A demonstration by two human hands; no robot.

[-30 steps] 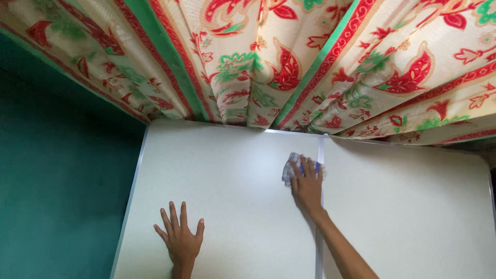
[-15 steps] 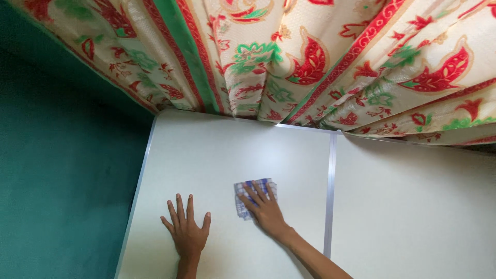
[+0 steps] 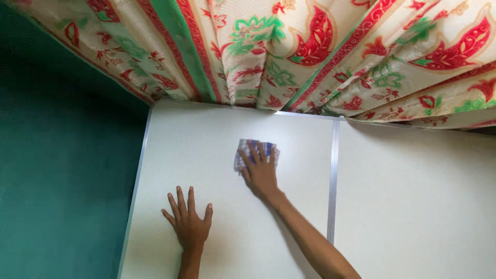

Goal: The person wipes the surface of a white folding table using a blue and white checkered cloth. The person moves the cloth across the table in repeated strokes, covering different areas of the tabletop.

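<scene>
Under right hand (image 3: 260, 173): checked cloth (image 3: 246, 147) (pressed flat) | left hand (image 3: 190, 226) splayed on table (image 3: 413, 206)

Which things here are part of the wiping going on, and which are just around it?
In use:
- checked cloth, pressed flat under the right hand
- white table, the surface under the cloth
- left hand, spread flat on the table

Just nearby:
- patterned curtain hanging along the far edge
- green wall to the left
</scene>
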